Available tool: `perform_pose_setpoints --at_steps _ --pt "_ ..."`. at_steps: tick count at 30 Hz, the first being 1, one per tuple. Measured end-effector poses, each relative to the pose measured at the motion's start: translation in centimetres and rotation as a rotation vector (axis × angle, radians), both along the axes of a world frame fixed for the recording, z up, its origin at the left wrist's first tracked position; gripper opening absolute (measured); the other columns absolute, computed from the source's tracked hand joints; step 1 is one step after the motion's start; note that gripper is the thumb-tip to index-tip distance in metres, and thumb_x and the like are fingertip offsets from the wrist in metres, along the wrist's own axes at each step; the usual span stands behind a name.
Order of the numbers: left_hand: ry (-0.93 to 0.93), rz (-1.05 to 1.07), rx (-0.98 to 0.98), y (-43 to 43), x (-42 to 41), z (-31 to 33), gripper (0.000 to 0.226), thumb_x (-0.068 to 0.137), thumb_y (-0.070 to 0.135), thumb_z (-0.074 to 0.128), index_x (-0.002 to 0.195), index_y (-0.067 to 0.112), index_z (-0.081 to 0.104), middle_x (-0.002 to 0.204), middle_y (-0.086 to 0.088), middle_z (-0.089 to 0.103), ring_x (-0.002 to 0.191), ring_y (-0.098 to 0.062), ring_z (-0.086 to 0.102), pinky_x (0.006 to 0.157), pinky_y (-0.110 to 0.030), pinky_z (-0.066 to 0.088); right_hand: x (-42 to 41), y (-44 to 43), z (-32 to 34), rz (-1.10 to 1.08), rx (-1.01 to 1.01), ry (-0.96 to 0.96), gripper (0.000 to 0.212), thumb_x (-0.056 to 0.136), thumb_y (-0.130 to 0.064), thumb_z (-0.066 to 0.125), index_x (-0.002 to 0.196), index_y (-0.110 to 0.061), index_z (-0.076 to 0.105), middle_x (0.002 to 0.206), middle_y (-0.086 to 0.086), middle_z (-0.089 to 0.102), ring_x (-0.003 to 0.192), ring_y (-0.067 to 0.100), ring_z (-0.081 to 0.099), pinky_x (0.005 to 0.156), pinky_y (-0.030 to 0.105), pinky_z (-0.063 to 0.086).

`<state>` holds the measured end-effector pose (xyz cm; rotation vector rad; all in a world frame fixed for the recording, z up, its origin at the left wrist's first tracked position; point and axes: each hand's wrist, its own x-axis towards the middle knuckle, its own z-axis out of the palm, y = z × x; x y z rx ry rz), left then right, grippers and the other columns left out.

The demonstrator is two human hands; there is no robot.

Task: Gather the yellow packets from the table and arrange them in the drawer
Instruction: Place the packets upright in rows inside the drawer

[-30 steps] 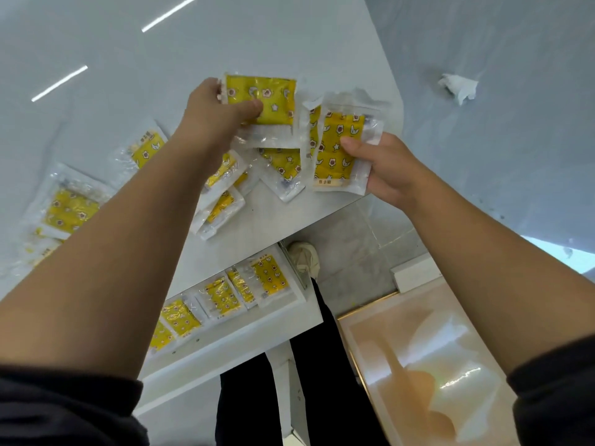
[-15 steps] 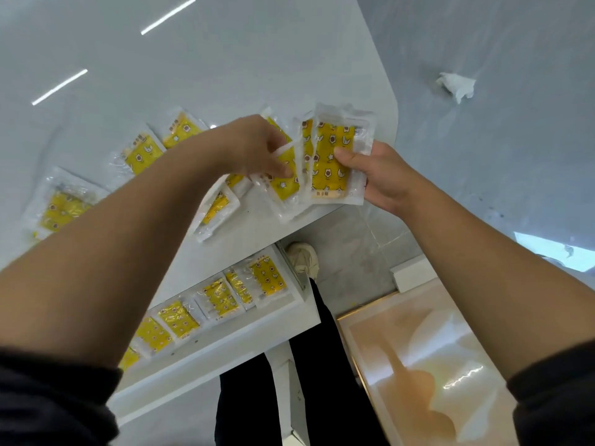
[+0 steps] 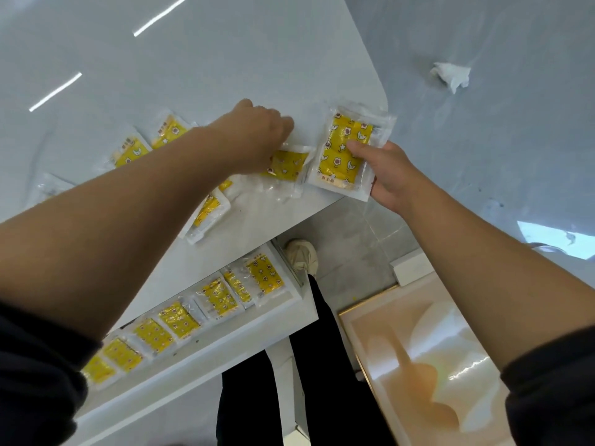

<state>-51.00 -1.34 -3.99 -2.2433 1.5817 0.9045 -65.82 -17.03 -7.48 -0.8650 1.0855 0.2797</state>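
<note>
Nothing readable -- small print on the lower edge of the packet [image 3: 341,162] at the worktop [image 3: 225,59] right corner is too blurred; same on the drawer packets [image 3: 219,297].

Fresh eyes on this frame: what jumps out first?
The right hand grips a stack of yellow star-printed plastic packets at the rounded corner of the white table, while the left hand is on a loose yellow packet beside it. Below, a row of yellow packets lines the open white drawer.

Right hand [image 3: 391,175] around yellow packets [image 3: 344,156], left hand [image 3: 257,136] on a table packet [image 3: 286,165].
</note>
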Motion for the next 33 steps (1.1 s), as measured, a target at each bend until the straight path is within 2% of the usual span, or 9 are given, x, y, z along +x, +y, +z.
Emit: perform_pose_setpoints --at_steps 2,6,9,13,15,17,21,27,33 --pt "0.111 0.223 0.001 -0.3 -0.2 0.5 0.025 0.088 0.016 0.054 0.107 0.012 0.04 0.095 -0.013 0.052 0.081 -0.031 0.045 0.071 -0.036 0.032 -0.2 0.0 0.1 0.018 0.014 -0.008 0.027 0.093 -0.005 0.057 0.118 -0.012 0.06 0.113 0.008 0.069 0.101 0.025 0.069 0.082 0.044 0.058" --pt "0.499 0.86 -0.131 0.5 -0.6 1.3 0.045 0.084 0.01 0.062 0.123 0.017 0.042 0.109 -0.006 0.055 0.09 -0.027 0.057 0.074 -0.039 0.053 -0.9 0.0 0.3 0.013 0.068 -0.034 0.031 0.092 -0.001 0.055 0.122 -0.008 0.058 0.118 0.012 0.067 0.105 0.028 0.067 0.086 0.046 0.056" --pt "0.84 1.305 -0.288 2.2 -2.1 1.2 0.035 0.08 -0.006 0.062 0.109 0.013 0.057 0.1 -0.009 0.064 0.091 -0.029 0.064 0.076 -0.04 0.057 -1.2 0.4 0.7 0.026 0.139 -0.077 0.031 0.091 0.0 0.055 0.12 -0.008 0.059 0.119 0.013 0.066 0.107 0.029 0.066 0.087 0.047 0.056" --pt "1.18 1.617 -0.348 3.8 -5.6 1.3 0.028 0.09 -0.004 0.055 0.115 0.009 0.057 0.107 -0.009 0.068 0.099 -0.026 0.067 0.086 -0.038 0.056 -1.2 2.3 1.1 0.159 0.133 -0.093 0.033 0.091 -0.001 0.056 0.123 -0.006 0.057 0.117 0.012 0.067 0.104 0.026 0.068 0.086 0.043 0.057" --pt "1.226 1.69 -0.403 4.9 -7.1 1.4 0.019 0.096 0.014 0.053 0.115 0.014 0.058 0.109 -0.005 0.069 0.099 -0.021 0.068 0.085 -0.035 0.056 -1.5 3.6 1.3 0.229 0.126 -0.094 0.037 0.091 -0.002 0.056 0.129 -0.004 0.054 0.124 0.015 0.063 0.11 0.029 0.065 0.09 0.044 0.055" --pt "1.122 1.716 -0.446 6.6 -8.3 1.3 0.017 0.097 0.023 0.053 0.112 0.018 0.06 0.111 -0.005 0.07 0.101 -0.021 0.068 0.088 -0.039 0.055 -1.8 5.2 1.6 0.262 0.124 -0.091 0.039 0.091 -0.001 0.056 0.13 -0.003 0.052 0.128 0.017 0.061 0.113 0.031 0.063 0.091 0.045 0.054" --pt "1.067 1.734 -0.455 11.3 -10.7 1.6 0.027 0.095 0.01 0.055 0.121 0.008 0.056 0.11 -0.01 0.07 0.099 -0.027 0.069 0.089 -0.048 0.054 -3.4 8.9 2.6 0.258 0.119 -0.079 0.043 0.09 -0.002 0.058 0.132 -0.001 0.051 0.127 0.017 0.062 0.113 0.031 0.063 0.091 0.045 0.054" --pt "1.143 1.579 -0.295 19.0 -14.8 1.8 0.038 0.085 -0.011 0.056 0.114 0.014 0.058 0.11 -0.011 0.07 0.099 -0.026 0.068 0.087 -0.04 0.055 -7.2 15.7 2.6 0.393 0.115 -0.057 0.033 0.086 0.0 0.061 0.119 -0.005 0.059 0.113 0.013 0.068 0.103 0.028 0.067 0.093 0.045 0.053" --pt "1.159 1.769 -0.175 27.7 -20.6 -2.5 0.023 0.098 0.018 0.05 0.118 0.022 0.06 0.113 -0.001 0.071 0.102 -0.022 0.068 0.095 -0.044 0.05 -11.6 24.1 -0.3 0.529 0.168 0.08 0.021 0.089 -0.001 0.06 0.107 -0.012 0.063 0.113 0.013 0.068 0.105 0.029 0.066 0.095 0.045 0.051"
